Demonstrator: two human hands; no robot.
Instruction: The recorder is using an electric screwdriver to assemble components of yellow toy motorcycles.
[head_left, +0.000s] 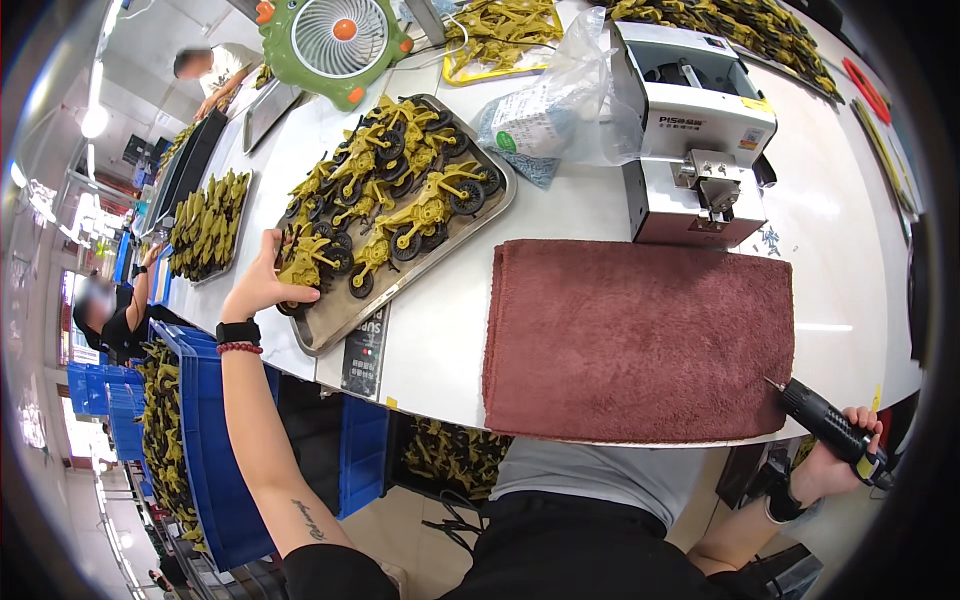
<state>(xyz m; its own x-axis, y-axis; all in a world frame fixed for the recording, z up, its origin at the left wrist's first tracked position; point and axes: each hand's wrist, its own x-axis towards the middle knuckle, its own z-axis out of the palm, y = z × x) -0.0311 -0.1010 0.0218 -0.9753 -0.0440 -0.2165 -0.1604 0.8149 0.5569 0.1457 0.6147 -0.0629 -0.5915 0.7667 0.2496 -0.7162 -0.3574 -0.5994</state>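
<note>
Our left hand [262,290] is at the near-left corner of a shallow metal tray [352,316], its thumb and forefinger standing apart on either side of a mustard-yellow toy motorcycle [306,262]. We cannot tell whether those fingers press on it, as its angular plastic body hides some of them. The motorcycle rests within the tray, among a jumbled heap of similar moulded yellow bodies with round black wheels. The tray has rounded corners and a smooth raised rim, and sits at a slant on the glossy white tabletop [440,340].

Our right hand [838,466] has its fingers clamped around a black cylindrical electric screwdriver [822,412], whose thin metal bit points up and left over the right edge of a reddish-brown towel [640,340]. The towel lies flat, a soft-piled rectangle along the near edge.

Just beyond the towel we see a white box-shaped screw feeder [700,130] with a bare metal mechanism on its front, and small loose screws [770,241] scattered to its right. On its left sits a crinkled, clear plastic bag [575,110]. A smooth green fan [335,45] with a ribbed round grille stands behind the tray, and a stiff blue plastic crate [222,480] of yellow parts stands below our left forearm.
</note>
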